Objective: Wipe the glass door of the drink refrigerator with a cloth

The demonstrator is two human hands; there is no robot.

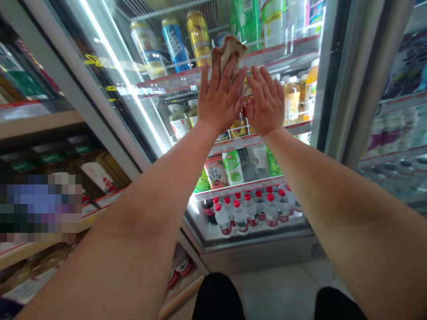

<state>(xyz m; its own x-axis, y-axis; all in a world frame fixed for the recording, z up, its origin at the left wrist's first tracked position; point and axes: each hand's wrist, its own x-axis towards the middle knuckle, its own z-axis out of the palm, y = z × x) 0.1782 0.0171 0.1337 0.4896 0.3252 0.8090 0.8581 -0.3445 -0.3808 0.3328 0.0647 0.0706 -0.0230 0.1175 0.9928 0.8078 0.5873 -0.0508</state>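
Observation:
My left hand is raised in front of a lit drinks fridge, its fingers spread over a crumpled, stained cloth that sticks out above the fingertips. The hand presses the cloth against what looks like the fridge's glass door, which carries yellow and white lettering. Close beside it on the right, my right hand lies with fingers stretched out and holds nothing that I can see. Behind the hands, parts of the shelves and bottles are hidden.
Cans and green bottles stand on the upper shelf. Juice bottles, cartons and red-capped bottles fill lower levels. Wooden shelving with bottles stands left; another fridge section is at right.

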